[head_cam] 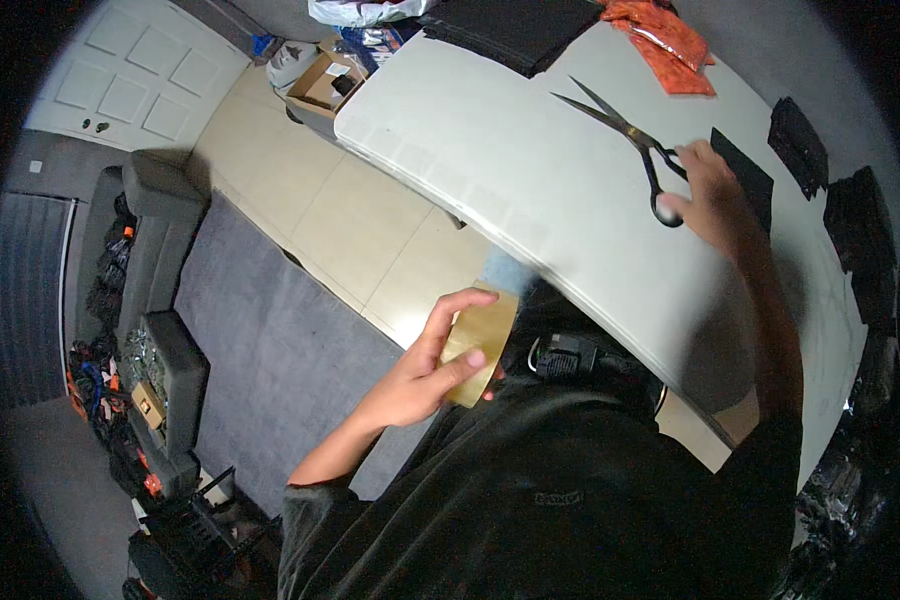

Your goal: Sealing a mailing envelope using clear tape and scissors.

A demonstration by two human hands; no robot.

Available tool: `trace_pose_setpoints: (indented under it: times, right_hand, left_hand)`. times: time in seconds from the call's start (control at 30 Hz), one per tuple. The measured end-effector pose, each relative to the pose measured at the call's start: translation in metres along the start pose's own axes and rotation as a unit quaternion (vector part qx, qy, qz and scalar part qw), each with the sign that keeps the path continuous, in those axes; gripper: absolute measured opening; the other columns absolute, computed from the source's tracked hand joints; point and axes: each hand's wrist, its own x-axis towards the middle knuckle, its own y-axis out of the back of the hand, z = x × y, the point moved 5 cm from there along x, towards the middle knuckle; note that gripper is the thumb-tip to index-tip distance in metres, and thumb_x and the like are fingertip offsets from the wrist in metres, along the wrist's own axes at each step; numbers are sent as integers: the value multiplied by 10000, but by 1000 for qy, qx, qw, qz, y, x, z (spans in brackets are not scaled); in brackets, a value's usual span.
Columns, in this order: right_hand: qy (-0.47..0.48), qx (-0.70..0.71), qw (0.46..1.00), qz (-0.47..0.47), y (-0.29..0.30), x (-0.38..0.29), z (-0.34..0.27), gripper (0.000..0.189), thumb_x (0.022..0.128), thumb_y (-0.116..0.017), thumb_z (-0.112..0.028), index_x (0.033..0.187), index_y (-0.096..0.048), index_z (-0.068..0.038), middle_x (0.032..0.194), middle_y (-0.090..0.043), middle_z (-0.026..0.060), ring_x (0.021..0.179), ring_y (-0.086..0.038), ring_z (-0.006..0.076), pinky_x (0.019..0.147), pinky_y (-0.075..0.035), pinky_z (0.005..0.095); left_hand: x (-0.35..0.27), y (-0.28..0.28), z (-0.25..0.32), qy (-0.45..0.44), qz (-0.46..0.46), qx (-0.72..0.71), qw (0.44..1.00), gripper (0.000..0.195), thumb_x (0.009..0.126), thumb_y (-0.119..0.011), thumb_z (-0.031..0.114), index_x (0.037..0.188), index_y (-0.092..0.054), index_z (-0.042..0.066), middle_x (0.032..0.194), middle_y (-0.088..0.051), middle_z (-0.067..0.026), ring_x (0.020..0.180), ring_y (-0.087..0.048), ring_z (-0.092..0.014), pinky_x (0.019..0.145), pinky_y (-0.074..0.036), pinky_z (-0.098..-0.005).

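A roll of yellowish clear packing tape [493, 330] is in my left hand [418, 381], in front of my body and off the near edge of the white table. My fingers wrap around its rim, with the thumb pressed on the tape face. Over the tabletop, my right hand [712, 196] has its fingers and thumb at the loops of black-handled scissors [633, 135]. Their blades stand apart and point away from me, to the upper left. Whether the scissors rest on the table or are lifted cannot be told.
On the white table [435, 112] lie a black stack [517, 30], orange plastic-wrapped packets [664, 46] and a flat black piece [746, 176] beside my right hand. Several black bundles line the far right edge. Beyond the table's left end stands an open cardboard box [316, 86]. A grey sofa [166, 187] is leftward.
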Motion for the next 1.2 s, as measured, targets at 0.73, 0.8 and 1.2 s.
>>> trace_pose_setpoints:
  times: [0.73,0.8,1.2]
  right_hand:
    - [216,316,924,14,9,-57,-128,194,828,-765,-35,695,-631,8,688,-595,110,704,-572,274,665,-449,396]
    - [215,289,933,26,-11,-47,-123,205,834,-765,-53,697,-628,11,689,-596,109,705,-573,280,672,-452,400]
    - [195,162,967,7,-24,-33,-125,156,860,-732,-185,820,-769,-38,841,-698,117,892,-665,304,845,-536,435]
  left_hand:
    - [18,-15,-52,119,-40,254,959,608,1086,-551,358,1605,-307,156,1108,-694,-133,1033,-680,-228,929,-530,-357]
    - [20,-10,-59,156,-21,264,952,588,1100,-540,277,1617,-285,160,1140,-657,-93,986,-652,-152,869,-545,-325]
    - [28,-19,-50,107,-9,42,993,621,1096,-500,122,1643,-216,198,1180,-625,-108,906,-674,-159,800,-600,-328]
